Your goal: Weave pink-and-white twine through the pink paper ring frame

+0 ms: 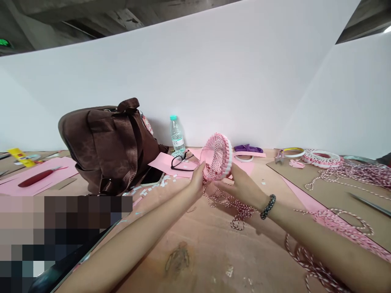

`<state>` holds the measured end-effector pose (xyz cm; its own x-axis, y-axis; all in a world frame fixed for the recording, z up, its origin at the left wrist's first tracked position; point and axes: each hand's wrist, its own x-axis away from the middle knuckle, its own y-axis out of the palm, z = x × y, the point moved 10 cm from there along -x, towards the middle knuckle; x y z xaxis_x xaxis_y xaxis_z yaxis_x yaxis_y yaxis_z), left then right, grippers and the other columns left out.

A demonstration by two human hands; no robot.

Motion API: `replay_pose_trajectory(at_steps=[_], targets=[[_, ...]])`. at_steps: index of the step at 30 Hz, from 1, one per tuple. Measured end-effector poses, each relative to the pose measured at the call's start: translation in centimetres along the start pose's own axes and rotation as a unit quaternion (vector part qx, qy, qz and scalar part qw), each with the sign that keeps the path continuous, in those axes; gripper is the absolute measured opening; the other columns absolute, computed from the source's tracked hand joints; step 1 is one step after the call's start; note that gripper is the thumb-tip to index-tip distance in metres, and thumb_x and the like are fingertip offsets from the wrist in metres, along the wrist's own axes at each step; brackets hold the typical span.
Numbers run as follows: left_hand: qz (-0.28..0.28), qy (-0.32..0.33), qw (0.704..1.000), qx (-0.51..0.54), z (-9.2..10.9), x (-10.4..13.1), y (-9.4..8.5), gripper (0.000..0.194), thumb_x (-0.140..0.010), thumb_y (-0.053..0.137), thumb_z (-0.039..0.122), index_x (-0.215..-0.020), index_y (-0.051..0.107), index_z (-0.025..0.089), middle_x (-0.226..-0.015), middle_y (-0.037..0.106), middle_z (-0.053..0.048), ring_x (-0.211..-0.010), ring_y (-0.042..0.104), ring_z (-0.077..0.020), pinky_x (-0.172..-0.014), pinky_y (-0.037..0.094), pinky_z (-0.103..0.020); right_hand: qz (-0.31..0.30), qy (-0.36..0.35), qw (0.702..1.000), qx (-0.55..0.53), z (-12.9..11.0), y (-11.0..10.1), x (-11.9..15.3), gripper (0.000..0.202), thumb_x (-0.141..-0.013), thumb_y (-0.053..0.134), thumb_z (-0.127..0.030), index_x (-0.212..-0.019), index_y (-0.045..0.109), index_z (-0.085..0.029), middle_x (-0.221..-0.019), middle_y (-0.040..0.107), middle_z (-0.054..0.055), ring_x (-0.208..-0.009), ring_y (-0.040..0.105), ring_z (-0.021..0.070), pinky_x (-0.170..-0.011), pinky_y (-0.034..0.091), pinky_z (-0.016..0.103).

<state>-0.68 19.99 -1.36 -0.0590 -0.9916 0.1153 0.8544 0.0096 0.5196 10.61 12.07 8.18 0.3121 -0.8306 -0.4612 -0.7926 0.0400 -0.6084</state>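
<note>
A small round woven basket [228, 156] of pink-and-white cord with a thick white-ribbed rim is held up above the table, tilted on its side. My left hand [198, 178] is closed on its near left edge. My right hand [241, 183] grips the rim from the right, its fingers partly hidden behind it and the thumb underneath. A dark beaded bracelet [268, 206] circles my right wrist. Loose red-and-white twisted cord [241, 211] hangs below the basket and lies in a tangle on the table.
A brown backpack [106, 146] stands left, near a water bottle [177, 134], black glasses [180, 163] and a phone [152, 177]. At right, a brown board [336, 187] bears scissors [368, 203] and cord. A second cord ring [323, 158] lies behind. A white partition [214, 81] closes the back.
</note>
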Motion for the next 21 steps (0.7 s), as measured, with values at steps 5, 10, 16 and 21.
replay_pose_trajectory(at_steps=[5,10,16,21], targets=[[0.042,0.132,0.988,-0.073,2.0,1.4,-0.1,0.034,-0.081,0.06,0.041,-0.108,0.057,0.019,-0.106,0.066,-0.007,-0.095,0.062,-0.0203,-0.08,0.048,-0.029,0.105,0.127,0.978,-0.129,2.8,-2.3,0.9,0.032,-0.077,0.062,-0.051,-0.084,0.056,-0.02,-0.074,0.062,0.002,-0.064,0.055,0.0175,-0.056,0.041,0.029],[0.015,0.194,0.968,-0.161,3.2,3.9,1.5,0.037,-0.083,0.056,0.049,-0.108,0.057,0.022,-0.095,0.063,-0.003,-0.089,0.058,-0.0163,-0.076,0.044,-0.022,0.12,0.223,0.93,-0.267,7.3,-4.2,3.2,0.037,-0.075,0.064,-0.054,-0.071,0.048,-0.02,-0.057,0.053,-0.003,-0.048,0.05,0.0121,-0.045,0.037,0.024],[-0.178,0.216,0.87,-0.407,1.9,7.4,6.8,0.038,-0.084,0.056,0.044,-0.116,0.056,0.023,-0.093,0.064,-0.003,-0.081,0.057,-0.0179,-0.072,0.043,-0.026,0.113,0.273,0.843,-0.449,9.8,-7.0,7.4,0.039,-0.075,0.067,-0.052,-0.07,0.048,-0.019,-0.049,0.05,-0.005,-0.041,0.045,0.0064,-0.041,0.037,0.017],[-0.269,0.282,0.706,-0.592,0.5,9.0,9.5,0.023,-0.089,0.051,0.036,-0.094,0.066,0.019,-0.09,0.065,-0.006,-0.082,0.056,-0.0179,-0.074,0.04,-0.027,0.167,0.286,0.801,-0.499,11.8,-8.7,9.2,0.037,-0.07,0.074,-0.049,-0.071,0.05,-0.02,-0.051,0.052,-0.005,-0.045,0.048,0.0068,-0.041,0.04,0.015]])
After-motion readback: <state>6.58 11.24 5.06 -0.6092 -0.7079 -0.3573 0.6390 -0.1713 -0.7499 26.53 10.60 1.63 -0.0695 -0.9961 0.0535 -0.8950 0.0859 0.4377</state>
